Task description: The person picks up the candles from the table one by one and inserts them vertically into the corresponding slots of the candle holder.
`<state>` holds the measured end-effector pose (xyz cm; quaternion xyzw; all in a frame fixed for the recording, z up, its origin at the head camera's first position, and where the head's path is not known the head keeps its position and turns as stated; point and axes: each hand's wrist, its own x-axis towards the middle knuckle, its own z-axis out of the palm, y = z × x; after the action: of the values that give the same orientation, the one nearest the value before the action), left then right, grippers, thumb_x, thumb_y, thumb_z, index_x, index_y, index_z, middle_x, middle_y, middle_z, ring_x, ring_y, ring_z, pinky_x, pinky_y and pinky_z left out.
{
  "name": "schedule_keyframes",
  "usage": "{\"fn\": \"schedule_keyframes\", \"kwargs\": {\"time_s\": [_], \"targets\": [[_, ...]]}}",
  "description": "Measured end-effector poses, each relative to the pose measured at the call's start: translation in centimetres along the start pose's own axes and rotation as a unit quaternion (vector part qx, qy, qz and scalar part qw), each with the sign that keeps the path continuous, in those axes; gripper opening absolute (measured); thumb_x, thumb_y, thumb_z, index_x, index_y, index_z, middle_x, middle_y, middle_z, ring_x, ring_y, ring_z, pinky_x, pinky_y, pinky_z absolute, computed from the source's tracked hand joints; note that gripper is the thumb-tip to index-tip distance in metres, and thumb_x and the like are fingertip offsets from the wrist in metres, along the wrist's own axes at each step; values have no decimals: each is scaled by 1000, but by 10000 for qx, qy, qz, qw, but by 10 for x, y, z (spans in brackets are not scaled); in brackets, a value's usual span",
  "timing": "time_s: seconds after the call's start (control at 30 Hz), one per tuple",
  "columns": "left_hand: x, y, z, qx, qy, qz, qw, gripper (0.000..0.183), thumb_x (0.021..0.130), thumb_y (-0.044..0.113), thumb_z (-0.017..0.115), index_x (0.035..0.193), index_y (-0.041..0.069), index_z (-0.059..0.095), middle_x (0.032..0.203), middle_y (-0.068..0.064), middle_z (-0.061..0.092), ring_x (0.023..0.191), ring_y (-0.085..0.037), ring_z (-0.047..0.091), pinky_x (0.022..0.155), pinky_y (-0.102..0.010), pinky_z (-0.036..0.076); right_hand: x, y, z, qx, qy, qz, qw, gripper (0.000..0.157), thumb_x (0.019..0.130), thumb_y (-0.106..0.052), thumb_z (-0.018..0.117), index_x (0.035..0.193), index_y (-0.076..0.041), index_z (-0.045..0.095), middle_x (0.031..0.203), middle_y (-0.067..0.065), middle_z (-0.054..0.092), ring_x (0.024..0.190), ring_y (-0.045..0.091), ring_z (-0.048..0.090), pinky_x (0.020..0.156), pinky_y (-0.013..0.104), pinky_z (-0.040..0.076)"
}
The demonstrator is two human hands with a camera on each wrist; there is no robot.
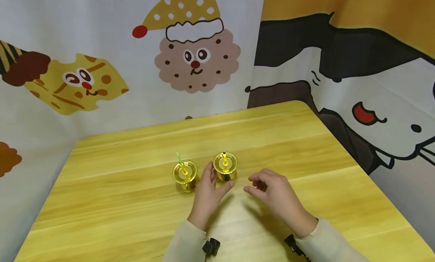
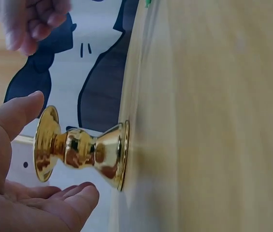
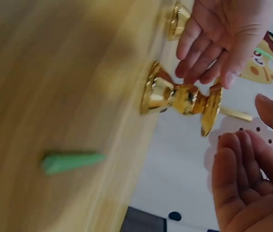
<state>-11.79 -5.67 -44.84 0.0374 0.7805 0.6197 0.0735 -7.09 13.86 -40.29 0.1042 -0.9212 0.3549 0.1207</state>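
Observation:
Two small gold candle holders stand upright on the wooden table. The right holder [image 1: 225,164] carries a short yellow stick [image 3: 236,114]. My left hand [image 1: 208,198] is beside it, thumb and fingers spread on either side of its dish. In the left wrist view, that holder's gold stem [image 2: 80,147] shows between thumb and fingers. The left holder [image 1: 185,173] bears a slanted yellow stick with a green tip [image 1: 178,157]. My right hand [image 1: 275,190] hovers to the right, fingers loosely bent with nothing between them. A green cone-shaped piece [image 3: 73,162] lies on the table in the right wrist view.
The wooden table [image 1: 122,213] reaches back to a curtain [image 1: 132,99] printed with cartoon figures. Another printed cloth [image 1: 384,84] hangs along the right side. Dark wrist bands [image 1: 211,246] show at both sleeves.

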Motion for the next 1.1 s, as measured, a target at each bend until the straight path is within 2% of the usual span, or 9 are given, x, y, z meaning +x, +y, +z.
{"fn": "schedule_keyframes", "kwargs": {"time_s": [0.17, 0.3, 0.47, 0.67, 0.93, 1.1], "targets": [[6, 3, 4, -88, 99, 131, 9998, 100, 85, 16, 83, 158, -2, 18, 156, -24, 36, 142, -35, 38, 116, -47, 34, -3, 10, -1, -268, -641, 546, 9961, 22, 81, -17, 85, 97, -6, 75, 83, -6, 64, 75, 6, 59, 67, 24, 54], [10, 6, 4, 91, 198, 250, 9994, 101, 84, 21, 83, 158, 0, 17, 155, -23, 37, 141, -34, 41, 115, -47, 36, -5, 16, -1, -549, -996, 888, 9895, 18, 82, -18, 84, 94, -8, 75, 80, -6, 62, 73, 7, 56, 66, 27, 53], [14, 9, 5, 225, 296, 231, 9990, 103, 83, 22, 84, 158, 0, 18, 157, -23, 33, 142, -34, 39, 116, -45, 35, -9, 24, -1, -953, -1212, 1018, 9828, 16, 82, -19, 84, 87, -9, 73, 74, -7, 56, 67, 7, 51, 62, 28, 49], [19, 8, 8, 105, 222, 257, 9994, 102, 82, 18, 85, 158, 1, 20, 157, -21, 34, 141, -33, 41, 114, -42, 38, -15, 31, -4, -1274, -1309, 1157, 9763, 16, 81, -20, 84, 83, -10, 71, 72, -7, 54, 66, 8, 48, 63, 28, 48], [21, 8, 6, 278, 322, 273, 9987, 98, 81, 19, 86, 156, 1, 26, 154, -21, 40, 138, -32, 45, 112, -42, 40, -18, 34, -9, -1252, -1828, 1658, 9609, 14, 84, -17, 80, 79, -12, 68, 73, -4, 56, 64, 11, 48, 60, 29, 46], [23, 7, 7, 259, 340, 263, 9987, 98, 81, 19, 86, 157, 2, 26, 154, -21, 40, 137, -32, 46, 112, -40, 41, -18, 36, -10, -1404, -1957, 1603, 9572, 13, 84, -14, 80, 76, -13, 71, 73, -5, 60, 62, 10, 49, 59, 29, 47]]}}
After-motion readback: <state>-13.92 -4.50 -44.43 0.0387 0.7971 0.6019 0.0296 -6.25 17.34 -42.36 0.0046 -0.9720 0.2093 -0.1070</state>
